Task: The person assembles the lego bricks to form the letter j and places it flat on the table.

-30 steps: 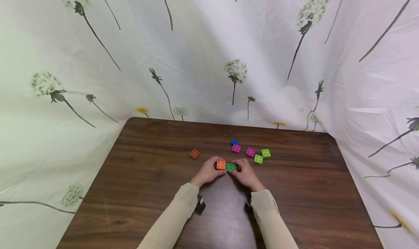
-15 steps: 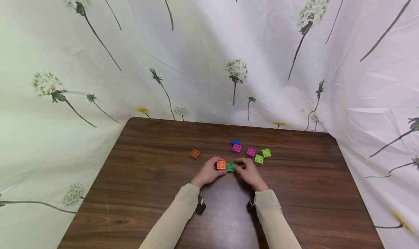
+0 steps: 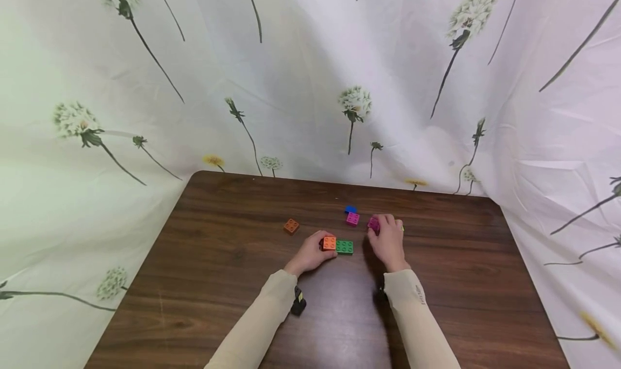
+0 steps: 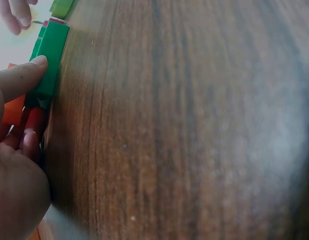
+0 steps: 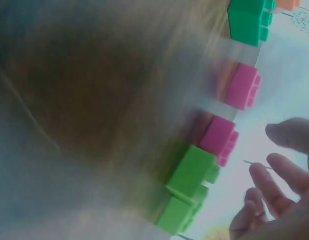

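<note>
My left hand holds joined toy building bricks, its thumb on the side of a green brick. An orange brick sits on top at the left end, and a red piece shows low between the fingers. To the right, my right hand is over a magenta brick. In the right wrist view its fingers are spread apart and stand clear of that magenta brick. Two lime bricks, one nearer and one behind, are mostly hidden by this hand in the head view.
Another pink brick lies against a blue brick towards the back. A brown-orange brick is left of them. The dark wooden table meets a flower-printed cloth at its back and sides.
My right hand has let go of the green brick and moved right and away from me, over the magenta and lime bricks. The left hand keeps its hold in place.
</note>
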`<action>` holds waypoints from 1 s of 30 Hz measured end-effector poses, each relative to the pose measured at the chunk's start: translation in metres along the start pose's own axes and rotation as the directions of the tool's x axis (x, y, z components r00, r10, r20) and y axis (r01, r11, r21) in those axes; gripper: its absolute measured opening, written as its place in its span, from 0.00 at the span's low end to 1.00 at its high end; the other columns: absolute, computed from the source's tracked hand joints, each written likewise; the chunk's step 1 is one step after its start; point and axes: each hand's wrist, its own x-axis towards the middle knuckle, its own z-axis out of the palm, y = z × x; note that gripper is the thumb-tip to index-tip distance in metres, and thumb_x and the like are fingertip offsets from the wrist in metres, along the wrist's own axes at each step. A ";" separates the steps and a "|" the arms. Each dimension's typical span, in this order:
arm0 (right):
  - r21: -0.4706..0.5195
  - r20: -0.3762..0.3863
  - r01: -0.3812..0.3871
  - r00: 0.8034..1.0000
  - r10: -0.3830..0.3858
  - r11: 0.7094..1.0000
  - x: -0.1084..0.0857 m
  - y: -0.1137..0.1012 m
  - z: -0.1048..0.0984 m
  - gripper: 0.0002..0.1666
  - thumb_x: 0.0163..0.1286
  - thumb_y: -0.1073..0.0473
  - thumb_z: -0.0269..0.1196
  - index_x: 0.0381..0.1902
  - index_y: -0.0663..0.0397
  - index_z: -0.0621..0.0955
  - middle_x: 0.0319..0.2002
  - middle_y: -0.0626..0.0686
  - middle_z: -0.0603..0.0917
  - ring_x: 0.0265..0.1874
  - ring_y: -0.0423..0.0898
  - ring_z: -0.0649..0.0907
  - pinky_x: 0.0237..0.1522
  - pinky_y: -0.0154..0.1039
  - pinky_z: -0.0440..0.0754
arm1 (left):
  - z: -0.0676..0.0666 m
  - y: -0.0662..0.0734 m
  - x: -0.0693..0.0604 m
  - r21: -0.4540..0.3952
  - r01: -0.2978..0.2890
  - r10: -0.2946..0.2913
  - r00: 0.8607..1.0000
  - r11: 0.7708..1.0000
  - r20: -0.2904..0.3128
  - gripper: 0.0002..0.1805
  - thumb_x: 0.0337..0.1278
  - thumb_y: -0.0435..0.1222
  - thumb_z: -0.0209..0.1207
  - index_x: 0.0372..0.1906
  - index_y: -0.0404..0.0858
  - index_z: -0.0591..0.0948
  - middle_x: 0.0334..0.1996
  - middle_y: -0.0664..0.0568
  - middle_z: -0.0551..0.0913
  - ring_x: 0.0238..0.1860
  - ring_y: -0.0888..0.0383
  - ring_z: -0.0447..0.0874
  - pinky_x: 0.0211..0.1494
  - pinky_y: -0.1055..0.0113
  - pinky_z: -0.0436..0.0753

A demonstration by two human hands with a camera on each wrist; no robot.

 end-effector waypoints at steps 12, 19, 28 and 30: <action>-0.235 0.220 -0.058 0.969 0.112 0.970 0.006 -0.006 -0.004 0.33 0.65 0.58 0.62 0.67 0.60 0.70 0.66 0.64 0.69 0.58 0.66 0.64 0.53 0.63 0.58 | 0.000 0.000 0.000 -0.003 0.009 -0.009 1.000 1.000 0.008 0.22 0.55 0.39 0.67 0.54 0.41 0.76 0.50 0.50 0.79 0.50 0.55 0.77 0.58 0.55 0.75; -0.266 0.214 -0.026 0.973 0.086 0.964 0.005 -0.008 -0.001 0.21 0.62 0.60 0.64 0.52 0.62 0.80 0.54 0.62 0.79 0.53 0.63 0.69 0.50 0.62 0.61 | 0.000 0.000 -0.002 -0.008 0.056 -0.056 0.998 0.998 0.004 0.21 0.56 0.40 0.66 0.54 0.43 0.76 0.52 0.50 0.79 0.52 0.54 0.76 0.60 0.53 0.74; -0.288 0.202 0.028 0.979 0.033 0.957 0.001 -0.012 0.008 0.14 0.59 0.59 0.68 0.40 0.60 0.79 0.42 0.59 0.83 0.45 0.59 0.73 0.43 0.55 0.65 | 0.000 0.001 -0.002 0.009 0.022 -0.022 1.000 1.000 -0.008 0.21 0.55 0.40 0.67 0.53 0.42 0.77 0.50 0.51 0.79 0.50 0.56 0.77 0.56 0.56 0.75; -0.288 0.201 0.036 0.979 0.024 0.957 0.001 -0.013 0.009 0.14 0.58 0.59 0.69 0.39 0.59 0.78 0.41 0.59 0.84 0.43 0.59 0.73 0.42 0.54 0.65 | 0.000 0.002 -0.002 0.014 0.016 -0.016 1.000 1.000 -0.007 0.22 0.54 0.40 0.68 0.54 0.42 0.77 0.50 0.51 0.79 0.49 0.56 0.77 0.56 0.56 0.75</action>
